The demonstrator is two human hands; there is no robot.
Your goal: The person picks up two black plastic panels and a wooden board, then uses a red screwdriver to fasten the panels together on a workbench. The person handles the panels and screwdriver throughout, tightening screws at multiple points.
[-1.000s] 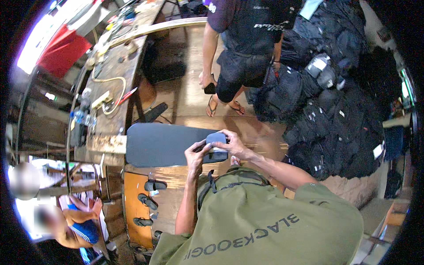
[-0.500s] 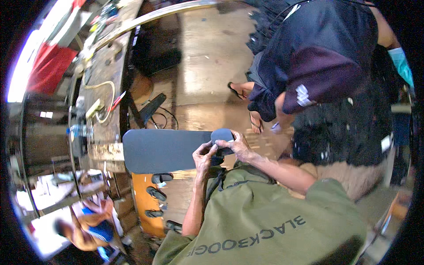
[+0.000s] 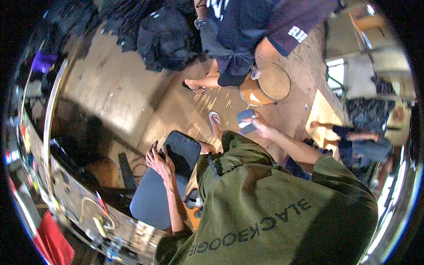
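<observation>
My right hand (image 3: 264,126) is closed on a small dark grey flat piece (image 3: 246,122) with rounded ends and a pale patch, held out to the right above the floor. My left hand (image 3: 160,164) has its fingers spread at the edge of a dark rounded panel (image 3: 182,152). No object shows in its grasp. Below that hand and forearm lies a long grey board (image 3: 152,199) with rounded corners. Whether the dark panel is a separate piece or the board's shaded end, I cannot tell.
Ahead, a person in dark clothes (image 3: 238,42) sits by a round drum (image 3: 274,84). Black material (image 3: 163,39) is heaped behind. A cluttered workbench (image 3: 88,221) runs along the left, with a red cloth (image 3: 55,240). Sandals (image 3: 193,199) lie beside the board.
The view has turned right. My right hand has carried the grey piece away to the right, and my left hand has let go of it and spread its fingers.
</observation>
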